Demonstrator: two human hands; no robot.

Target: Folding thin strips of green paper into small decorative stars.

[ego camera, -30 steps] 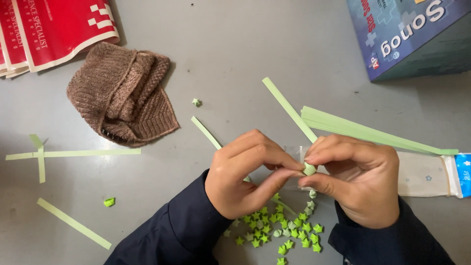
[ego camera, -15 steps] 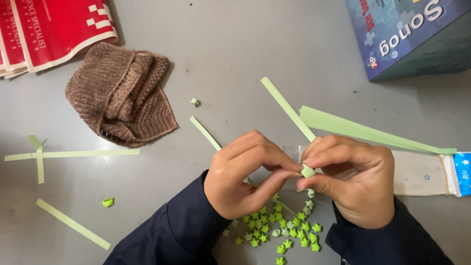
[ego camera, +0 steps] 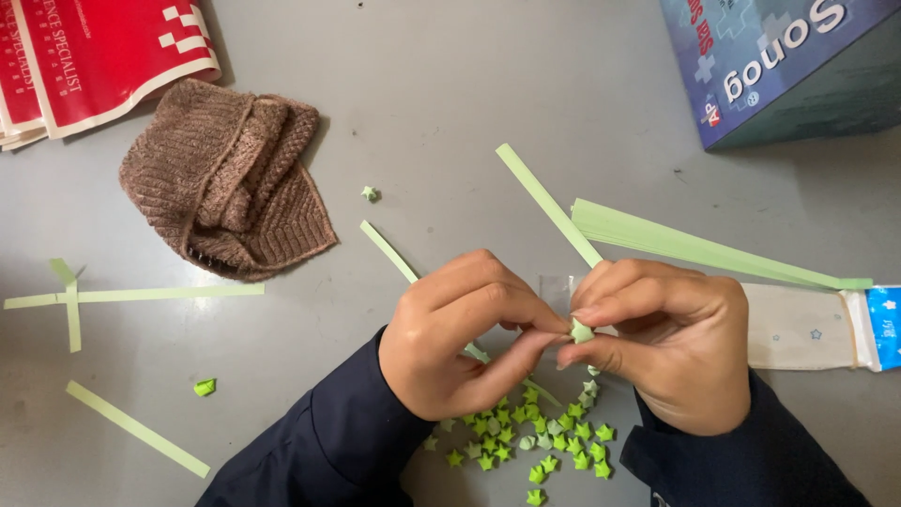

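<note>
Both hands meet over the grey surface (ego camera: 469,122), pinching one small pale-green paper star (ego camera: 581,330) between them. Left hand (ego camera: 460,343): grip closed, thumb and forefinger tips pressed on the star's left side. Right hand (ego camera: 671,343): grip closed, thumb below and forefinger above, tips on the star's right side. Star sits at the meeting point of the fingertips, lifted off the surface. Dark sleeves run back from both wrists.

Just below the grip: a loose pile of finished stars (ego camera: 530,441), brighter green, scattered on the surface between the two wrists.

Behind the left hand's knuckles: a short green strip (ego camera: 389,252) angles away, its near end hidden by the hand. Behind the right hand: a long strip (ego camera: 549,205) passes under the fingers; beside it a fanned bundle of strips (ego camera: 694,246) lies partly on a clear packet (ego camera: 807,327) with a blue end.

Further from the grip, leftward: one stray star (ego camera: 370,193), then a crumpled brown knit cloth (ego camera: 225,178). Well left: crossed strips (ego camera: 70,299), a single strip (ego camera: 136,429), a folded green scrap (ego camera: 205,387).

Farthest: red printed sheets (ego camera: 94,56) at the far left corner, a blue box (ego camera: 779,66) at the far right.
</note>
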